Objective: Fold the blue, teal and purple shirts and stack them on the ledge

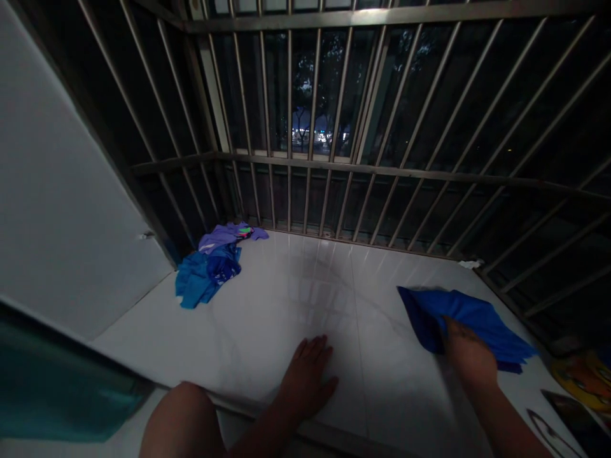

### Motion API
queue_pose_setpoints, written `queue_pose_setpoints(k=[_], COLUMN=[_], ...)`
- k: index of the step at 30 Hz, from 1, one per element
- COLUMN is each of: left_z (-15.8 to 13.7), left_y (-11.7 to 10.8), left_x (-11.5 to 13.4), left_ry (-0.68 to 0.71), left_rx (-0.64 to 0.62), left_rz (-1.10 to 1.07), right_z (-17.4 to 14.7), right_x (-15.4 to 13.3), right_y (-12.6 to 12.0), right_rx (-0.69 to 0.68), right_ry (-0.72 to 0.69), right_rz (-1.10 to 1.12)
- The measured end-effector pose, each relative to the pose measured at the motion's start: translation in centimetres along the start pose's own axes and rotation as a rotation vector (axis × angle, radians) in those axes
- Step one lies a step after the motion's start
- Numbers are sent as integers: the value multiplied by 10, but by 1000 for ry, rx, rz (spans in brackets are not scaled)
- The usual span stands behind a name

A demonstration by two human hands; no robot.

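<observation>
My left hand (308, 376) lies flat on the white tiled ledge (267, 318), fingers stretched out and holding nothing. On the right, my right hand (470, 356) is closed on the near edge of a blue cloth (477, 315), which looks folded. Part of this cloth is hidden behind the fingers. At the ledge's far left corner lies a crumpled heap of clothes: a light-blue and dark-blue garment (203, 277) in front, and a purple garment (222, 236) with a bright green patch behind it.
Metal window bars (329, 168) run along the back and both sides of the ledge. A white panel (71, 178) stands at the left, with teal fabric (62, 381) below it. A yellow-orange printed item (585, 378) is at the right edge. My bare knee (181, 416) is at the front.
</observation>
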State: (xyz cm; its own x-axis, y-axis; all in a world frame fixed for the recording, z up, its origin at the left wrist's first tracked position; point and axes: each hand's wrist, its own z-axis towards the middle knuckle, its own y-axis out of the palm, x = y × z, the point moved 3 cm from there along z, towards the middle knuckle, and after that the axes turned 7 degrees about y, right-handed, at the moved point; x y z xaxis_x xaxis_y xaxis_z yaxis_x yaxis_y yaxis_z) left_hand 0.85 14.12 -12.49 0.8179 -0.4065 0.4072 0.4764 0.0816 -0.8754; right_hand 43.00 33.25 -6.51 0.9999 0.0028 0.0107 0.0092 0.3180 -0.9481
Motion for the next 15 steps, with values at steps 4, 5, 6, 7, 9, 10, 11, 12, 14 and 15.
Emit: queue_pose_setpoints(k=[4, 5, 6, 7, 9, 10, 11, 12, 14, 15], left_z=[1, 0, 0, -1, -2, -2, -1, 2, 11, 15], left_y=[-4, -3, -2, 0, 5, 6, 3, -3, -31, -52], left_x=[1, 1, 2, 2, 0, -4, -12, -23, -56, -78], left_ry=[-14, -12, -11, -12, -25, -34, -44, -54, -84, -111], left_rx=[-8, -6, -4, 1, 24, 43, 66, 96, 167, 212], left_rz=[-24, -31, -40, -51, -81, -102, -126, -144, -123, -58], right_z=[-35, -44, -56, -69, -102, -119, -137, -153, -176, -182], right_x=[-19, -25, -32, -40, -57, -66, -75, -82, -92, -94], right_y=[15, 17, 18, 19, 24, 28, 34, 39, 50, 52], right_rx=[81, 102, 117, 126, 126, 108, 79, 47, 16, 17], right_ry=[-38, -20, -7, -2, -23, -53, -84, -113, -133, -127], right_rz=[116, 142, 170, 204, 290, 339, 385, 422, 460, 466])
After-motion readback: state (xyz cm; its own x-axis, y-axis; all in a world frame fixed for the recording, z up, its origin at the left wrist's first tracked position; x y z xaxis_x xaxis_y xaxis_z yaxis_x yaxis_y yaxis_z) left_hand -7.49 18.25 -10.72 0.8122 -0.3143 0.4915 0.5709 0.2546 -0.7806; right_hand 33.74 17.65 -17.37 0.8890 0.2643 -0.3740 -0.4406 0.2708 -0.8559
